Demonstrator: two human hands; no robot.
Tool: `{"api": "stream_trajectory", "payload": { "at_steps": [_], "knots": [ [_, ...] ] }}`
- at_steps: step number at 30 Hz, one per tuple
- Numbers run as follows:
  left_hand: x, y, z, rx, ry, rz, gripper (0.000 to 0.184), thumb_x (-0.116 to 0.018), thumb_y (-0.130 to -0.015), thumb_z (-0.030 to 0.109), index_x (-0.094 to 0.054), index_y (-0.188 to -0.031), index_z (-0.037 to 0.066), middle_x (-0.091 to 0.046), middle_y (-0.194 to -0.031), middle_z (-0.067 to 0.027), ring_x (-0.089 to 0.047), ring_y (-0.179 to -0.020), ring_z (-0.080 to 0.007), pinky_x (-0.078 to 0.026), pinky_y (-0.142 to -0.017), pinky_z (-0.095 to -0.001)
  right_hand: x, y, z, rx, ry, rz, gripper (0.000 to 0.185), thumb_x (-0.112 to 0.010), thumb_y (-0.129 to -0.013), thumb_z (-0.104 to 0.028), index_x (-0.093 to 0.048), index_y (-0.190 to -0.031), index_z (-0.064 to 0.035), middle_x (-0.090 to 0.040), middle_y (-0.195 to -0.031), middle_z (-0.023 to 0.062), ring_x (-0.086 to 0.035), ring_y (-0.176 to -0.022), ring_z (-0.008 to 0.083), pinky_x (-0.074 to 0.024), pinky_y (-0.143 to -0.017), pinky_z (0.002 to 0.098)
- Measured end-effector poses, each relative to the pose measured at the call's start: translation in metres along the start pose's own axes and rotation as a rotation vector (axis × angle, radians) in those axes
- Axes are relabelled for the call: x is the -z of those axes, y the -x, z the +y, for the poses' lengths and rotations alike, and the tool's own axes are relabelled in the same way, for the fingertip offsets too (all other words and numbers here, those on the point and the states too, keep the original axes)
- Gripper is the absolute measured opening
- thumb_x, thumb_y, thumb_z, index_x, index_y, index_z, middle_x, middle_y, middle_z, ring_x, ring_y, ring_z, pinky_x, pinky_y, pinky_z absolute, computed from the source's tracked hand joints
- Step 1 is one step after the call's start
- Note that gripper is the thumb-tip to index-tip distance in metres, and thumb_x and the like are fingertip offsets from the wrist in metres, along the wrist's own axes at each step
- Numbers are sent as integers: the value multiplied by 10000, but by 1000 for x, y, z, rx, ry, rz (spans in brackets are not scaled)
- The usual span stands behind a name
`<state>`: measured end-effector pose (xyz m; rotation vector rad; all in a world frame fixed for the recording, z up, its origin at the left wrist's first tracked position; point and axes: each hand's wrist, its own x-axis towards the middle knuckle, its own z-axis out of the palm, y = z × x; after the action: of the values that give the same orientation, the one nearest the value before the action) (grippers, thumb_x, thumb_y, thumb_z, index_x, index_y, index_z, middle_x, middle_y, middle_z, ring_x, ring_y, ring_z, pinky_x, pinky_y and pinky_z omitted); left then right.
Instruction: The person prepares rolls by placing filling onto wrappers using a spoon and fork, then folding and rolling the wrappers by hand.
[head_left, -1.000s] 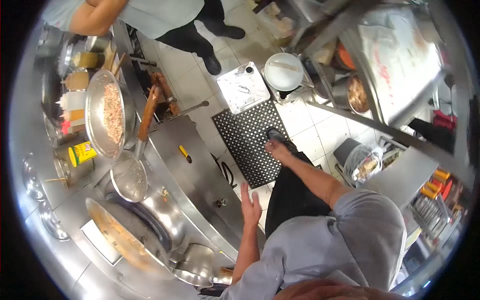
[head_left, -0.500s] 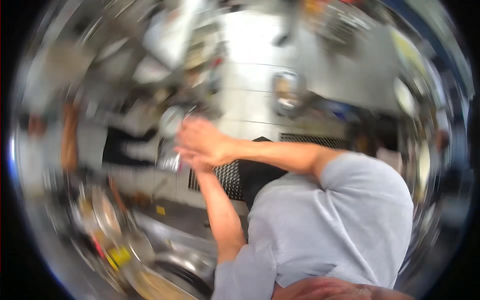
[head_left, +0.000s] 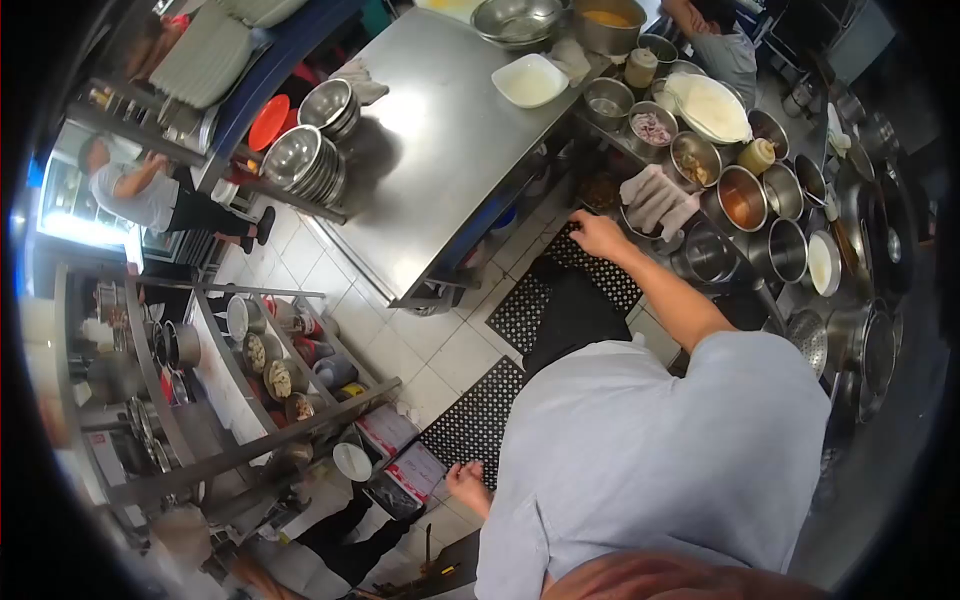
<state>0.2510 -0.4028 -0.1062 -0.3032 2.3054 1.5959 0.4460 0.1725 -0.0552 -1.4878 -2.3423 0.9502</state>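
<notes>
- A busy kitchen with a pale tiled floor (head_left: 345, 320) spreads around a steel worktable (head_left: 430, 150), the landmark at the center of the scene.
- On the worktable, a white square dish (head_left: 528, 82) sits near the far corner, while stacked steel bowls (head_left: 305, 160) line the left edge beside a red plate (head_left: 268, 122).
- To the right of the worktable, the right hand (head_left: 597, 238) reaches over black perforated matting (head_left: 510, 315), near cloths (head_left: 658, 203) draped across a container. Its fingers are bent; whether they grip anything cannot be told.
- Below the worktable in view, the left hand (head_left: 468, 485) hangs near a second stretch of the matting, fingers loosely curled and slightly apart, with no object visible in them.
- The matting lies on the floor in two stretches, one just off the worktable's lower right side, the other below its near corner.
- Right of the worktable, beyond the cloths, stand a pan of orange-red sauce (head_left: 743, 198) and a large oval dish (head_left: 712, 108) heaped with something pale.
- Left of and below the worktable, a metal rack (head_left: 250, 450) holds pots of food.
- Past the worktable's left side, a person (head_left: 150, 190) in a light shirt and dark trousers stands near a bright opening.
</notes>
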Motion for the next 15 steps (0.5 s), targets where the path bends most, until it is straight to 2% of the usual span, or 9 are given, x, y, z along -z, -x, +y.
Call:
{"api": "stream_trajectory", "payload": {
  "at_steps": [3,5,6,8,9,10,12,14,15],
  "knots": [
    [-100,10,85,186,-35,-131,208,-522,-1013,192,-532,-1085,-3,-554,-598,-94,-468,-391,-143,-369,-346,-270,35,-14,29,-148,-59,-67,468,-673,-877,-274,-594,-1284,-56,-707,-1077,230,-669,-1015,414,-516,-898,499],
    [-167,-8,129,-39,-112,-163,261,-589,-1006,265,-534,-1082,22,-526,-580,-54,-417,-360,-118,-305,-289,-273,53,-19,45,-180,-31,-97,512,-675,-877,-279,-570,-1324,-51,-697,-1103,246,-655,-1051,425,-507,-920,494],
    [-204,-11,162,-63,-158,-144,300,-600,-1003,297,-571,-1085,9,-526,-588,-42,-434,-413,-102,-344,-350,-265,60,-26,52,-158,-4,-109,541,-674,-879,-276,-547,-1362,-67,-703,-1091,243,-650,-1063,427,-503,-927,492],
    [-271,-59,155,-475,-212,-131,354,-561,-1021,332,-656,-1061,-7,-495,-681,4,-412,-571,-65,-343,-508,-253,63,-34,83,-188,-96,-168,605,-709,-851,-306,-531,-1372,-57,-703,-1061,248,-669,-1010,415,-522,-886,481],
    [-303,-44,186,-235,-171,-343,345,-537,-1033,334,-658,-1112,20,-528,-754,-3,-388,-601,-65,-330,-525,-237,56,-30,102,-226,-180,-195,651,-740,-829,-335,-527,-1374,-49,-713,-1044,230,-683,-980,405,-529,-864,490],
    [-341,-23,209,-281,-268,-529,362,-537,-1030,336,-621,-1220,39,-559,-836,-8,-403,-634,-68,-354,-550,-232,43,-11,122,-273,-207,-210,651,-740,-829,-335,-527,-1374,-49,-713,-1044,230,-683,-980,405,-529,-864,490],
    [-416,35,257,-165,-332,-868,469,-552,-1020,336,-539,-1402,64,-620,-987,-28,-487,-711,-84,-435,-618,-238,26,29,188,-1010,-534,-292,582,-815,-780,-332,-618,-1247,-46,-705,-889,81,-661,-760,252,-531,-709,464],
    [-483,29,194,-309,-470,-1241,565,-598,-993,335,-462,-1476,75,-629,-1225,-74,-613,-933,-156,-509,-819,-294,15,65,238,-1308,-675,30,721,-862,-739,-398,-599,-1284,-5,-668,-1099,124,-624,-1007,255,-514,-862,489],
    [-513,54,196,-135,-550,-1444,593,-640,-966,348,-481,-1456,54,-589,-1370,-132,-594,-1172,-225,-456,-1014,-335,-24,76,302,-943,-506,286,782,-822,-773,-472,-574,-1350,-5,-616,-1312,148,-540,-1252,276,-462,-1002,436]
  ]
}}
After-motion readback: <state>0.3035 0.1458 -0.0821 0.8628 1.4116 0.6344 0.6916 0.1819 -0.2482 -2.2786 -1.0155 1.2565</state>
